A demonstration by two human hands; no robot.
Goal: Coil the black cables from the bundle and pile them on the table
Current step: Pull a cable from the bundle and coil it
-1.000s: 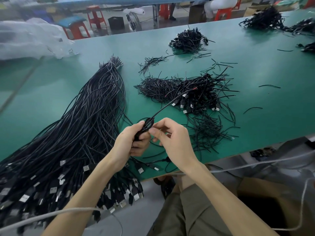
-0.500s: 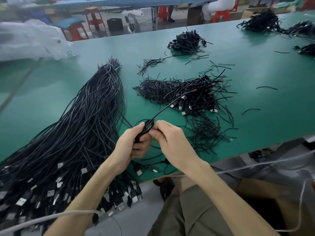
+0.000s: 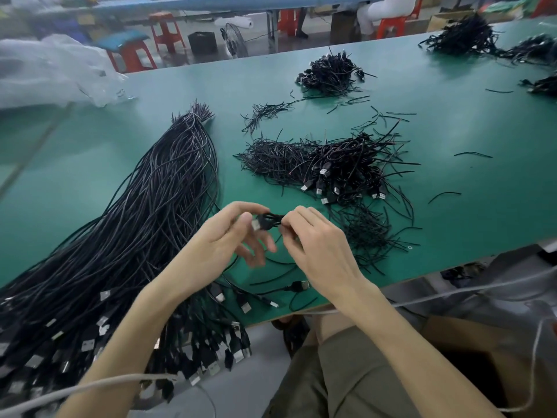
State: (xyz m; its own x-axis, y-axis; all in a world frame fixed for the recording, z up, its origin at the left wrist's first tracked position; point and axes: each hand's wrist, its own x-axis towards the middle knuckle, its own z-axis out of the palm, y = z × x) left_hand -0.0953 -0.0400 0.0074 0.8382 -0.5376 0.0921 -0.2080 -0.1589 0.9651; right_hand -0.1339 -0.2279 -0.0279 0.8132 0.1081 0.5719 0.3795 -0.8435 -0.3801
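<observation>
Bare table (image 3: 470, 212) right — bundle (image 3: 144, 212) blocks left.

We take this for a factory workshop: a long green-topped work table (image 3: 452, 131) carries a thick bundle of black USB cables (image 3: 135, 236) at left and heaps of coiled black cables (image 3: 331, 72) farther off. Beyond stand red plastic stools (image 3: 167, 31) on a bare floor.

We saw a big green table (image 3: 452, 122) spread out under the fingers (image 3: 307, 217). Far past the fingers, red stools (image 3: 167, 31) stood with a small fan (image 3: 233, 40) and a black box (image 3: 202, 42) between them. Up and left lay clear plastic (image 3: 45, 70). Down and right of the fingers were a grey floor (image 3: 241, 387) and a brown cardboard box (image 3: 452, 330).
</observation>
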